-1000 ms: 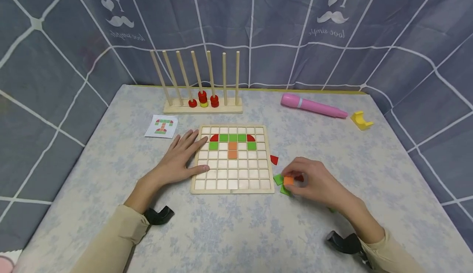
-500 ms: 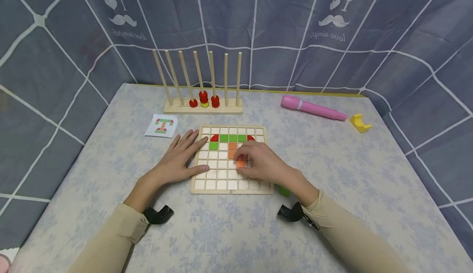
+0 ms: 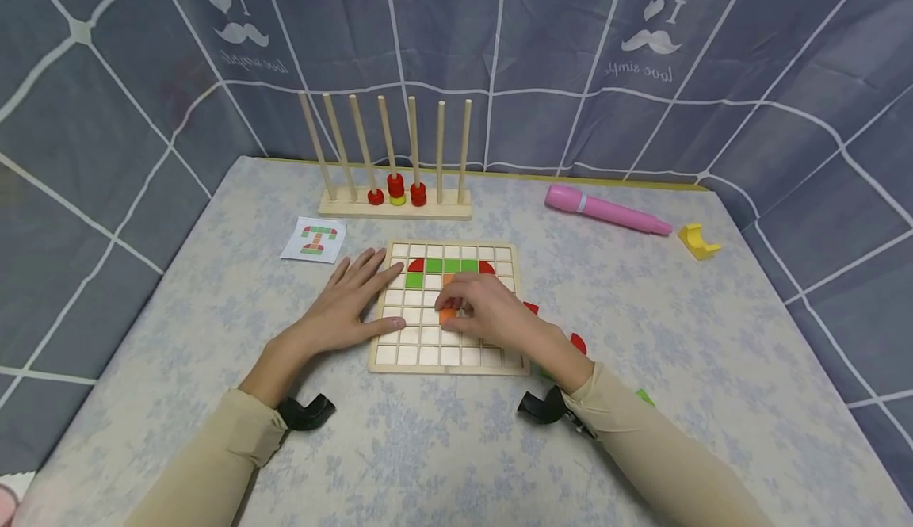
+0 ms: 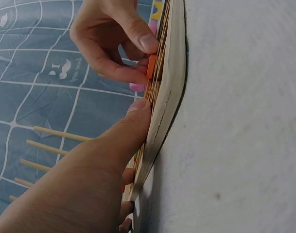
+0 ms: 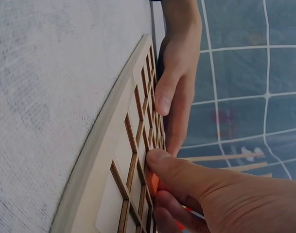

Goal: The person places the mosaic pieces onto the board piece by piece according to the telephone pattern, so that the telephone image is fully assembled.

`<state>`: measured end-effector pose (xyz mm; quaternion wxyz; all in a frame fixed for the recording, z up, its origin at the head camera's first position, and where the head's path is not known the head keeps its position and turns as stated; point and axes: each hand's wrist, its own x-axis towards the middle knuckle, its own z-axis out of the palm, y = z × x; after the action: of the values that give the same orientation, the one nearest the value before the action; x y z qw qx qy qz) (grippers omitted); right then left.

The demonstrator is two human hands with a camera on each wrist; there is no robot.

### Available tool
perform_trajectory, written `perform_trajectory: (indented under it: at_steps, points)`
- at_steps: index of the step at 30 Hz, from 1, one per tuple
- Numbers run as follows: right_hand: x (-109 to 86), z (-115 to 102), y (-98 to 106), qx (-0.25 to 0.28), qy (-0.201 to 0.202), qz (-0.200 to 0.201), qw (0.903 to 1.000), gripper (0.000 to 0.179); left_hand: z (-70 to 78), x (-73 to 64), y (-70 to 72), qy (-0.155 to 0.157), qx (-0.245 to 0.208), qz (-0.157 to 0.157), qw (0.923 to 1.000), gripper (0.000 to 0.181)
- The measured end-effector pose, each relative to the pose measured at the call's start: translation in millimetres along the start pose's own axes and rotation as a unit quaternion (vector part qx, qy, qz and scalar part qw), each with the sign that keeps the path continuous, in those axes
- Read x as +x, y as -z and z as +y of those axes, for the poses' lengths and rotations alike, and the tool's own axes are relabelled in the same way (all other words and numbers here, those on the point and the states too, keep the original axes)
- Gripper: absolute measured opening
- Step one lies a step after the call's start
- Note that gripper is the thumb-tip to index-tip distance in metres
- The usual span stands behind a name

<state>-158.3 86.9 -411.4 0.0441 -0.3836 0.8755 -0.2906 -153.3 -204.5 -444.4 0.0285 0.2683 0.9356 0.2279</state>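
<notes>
A wooden grid board lies mid-table, with green, red and orange tiles in its upper cells. My right hand pinches an orange square tile between thumb and fingers, right at a cell in the board's middle; the right wrist view shows the tile tilted under the thumb. My left hand rests spread on the board's left edge, thumb and fingertips on the frame. The right hand covers some cells right of the orange column. A pattern card with a printed T-like figure lies beyond my left hand.
Behind the board stands a wooden peg rack with red and yellow rings. A pink pen-shaped object and a yellow curved piece lie back right. Loose red and green tiles lie by the right forearm.
My right hand has picked up the orange tile from the loose pieces at right and brought it left over the board, then slightly further left to the middle column. The left hand stays put.
</notes>
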Motion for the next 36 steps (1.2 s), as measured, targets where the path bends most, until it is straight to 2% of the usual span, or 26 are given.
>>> perform_trajectory:
  at_steps: [10, 19, 25, 28, 36]
  points:
    - [-9.1, -2.0, 1.9, -0.001, -0.001, 0.022, 0.9998, 0.018, 1.8, 1.6, 1.3, 0.002, 0.002, -0.002, 1.0, 0.092]
    - [-20.7, -7.3, 7.2, 0.033, -0.019, 0.025, 0.999, 0.027, 0.7, 0.4, 1.5, 0.003, 0.0, -0.003, 1.0, 0.092]
    - [-51.5, -1.3, 29.0, 0.049, -0.019, 0.051, 0.9973, 0.023, 0.2, -0.2, 0.3, -0.002, -0.003, -0.003, 1.0, 0.092]
    - [-69.3, 6.1, 40.5, 0.041, -0.025, 0.068, 0.9965, 0.022, 0.7, 0.3, 1.6, 0.0, -0.004, -0.005, 1.0, 0.093]
    - [-116.5, 30.8, 63.3, -0.016, -0.099, 0.096, 0.9903, 0.026, 0.3, 1.1, 1.1, 0.003, -0.003, -0.01, 0.9999, 0.093]
